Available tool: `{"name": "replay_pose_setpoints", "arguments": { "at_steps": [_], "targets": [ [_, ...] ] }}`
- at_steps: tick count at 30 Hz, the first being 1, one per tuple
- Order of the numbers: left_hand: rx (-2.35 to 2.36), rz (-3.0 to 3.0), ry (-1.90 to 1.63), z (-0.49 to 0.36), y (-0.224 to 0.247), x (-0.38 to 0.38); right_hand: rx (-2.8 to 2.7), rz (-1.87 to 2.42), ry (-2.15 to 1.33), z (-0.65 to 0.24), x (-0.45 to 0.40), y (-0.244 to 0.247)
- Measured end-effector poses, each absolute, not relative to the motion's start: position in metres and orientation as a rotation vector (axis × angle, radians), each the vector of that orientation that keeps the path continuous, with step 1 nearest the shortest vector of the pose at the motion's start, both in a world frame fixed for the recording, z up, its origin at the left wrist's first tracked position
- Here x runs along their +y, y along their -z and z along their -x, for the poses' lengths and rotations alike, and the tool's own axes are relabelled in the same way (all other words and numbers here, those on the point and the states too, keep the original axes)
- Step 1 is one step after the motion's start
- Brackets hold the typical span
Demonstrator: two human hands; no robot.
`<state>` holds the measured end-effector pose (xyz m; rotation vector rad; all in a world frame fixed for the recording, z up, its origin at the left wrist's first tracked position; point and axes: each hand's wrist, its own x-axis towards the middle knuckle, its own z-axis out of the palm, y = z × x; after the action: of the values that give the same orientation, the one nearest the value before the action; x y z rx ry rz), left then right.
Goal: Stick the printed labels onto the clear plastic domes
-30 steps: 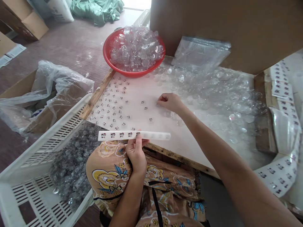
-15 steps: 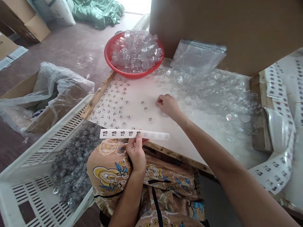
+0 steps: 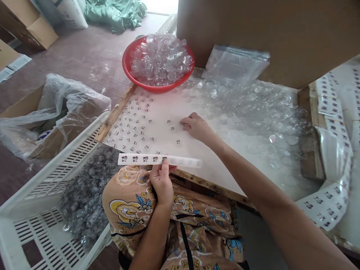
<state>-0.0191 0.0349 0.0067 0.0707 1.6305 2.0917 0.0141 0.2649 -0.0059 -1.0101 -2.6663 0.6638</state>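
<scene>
My left hand point(image 3: 162, 180) pinches a white sticker strip point(image 3: 135, 159) between thumb and fingers, above my knee at the board's near edge. Panda stickers show on the strip's left part; its right part carries none. Over the middle of the white board point(image 3: 197, 161), my right hand point(image 3: 197, 129) is closed, thumb and fingertips together. A small panda sticker point(image 3: 185, 124) shows at those fingertips, though the fingers partly cover it. Left of this hand, several small clear pieces with panda stickers point(image 3: 135, 127) lie spread on the board.
Plain clear pieces point(image 3: 253, 105) cover the board's right side. Behind stands a red basin point(image 3: 126, 69) heaped with clear pieces, beside clear plastic bags point(image 3: 236, 63). A white crate point(image 3: 36, 191) sits at lower left. Sticker sheets point(image 3: 323, 204) hang at right; a cardboard panel point(image 3: 253, 30) rises behind.
My right hand has shifted slightly left across the board, and a panda sticker now shows at its fingertips. My left hand and the strip stay almost still.
</scene>
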Motion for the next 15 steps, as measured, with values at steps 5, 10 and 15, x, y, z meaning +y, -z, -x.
{"name": "replay_pose_setpoints", "arguments": {
  "at_steps": [5,10,15],
  "targets": [
    [1.632,-0.069,-2.083,0.019,-0.007,0.035,-2.644,1.013,-0.705,-0.006,0.266,0.009],
    [1.622,-0.085,-2.094,0.02,-0.004,0.035,-2.616,1.019,-0.77,0.018,0.251,0.001],
    [1.607,-0.084,-2.101,0.021,-0.003,0.035,-2.594,0.906,-0.834,0.012,0.246,-0.01]
  ]
}}
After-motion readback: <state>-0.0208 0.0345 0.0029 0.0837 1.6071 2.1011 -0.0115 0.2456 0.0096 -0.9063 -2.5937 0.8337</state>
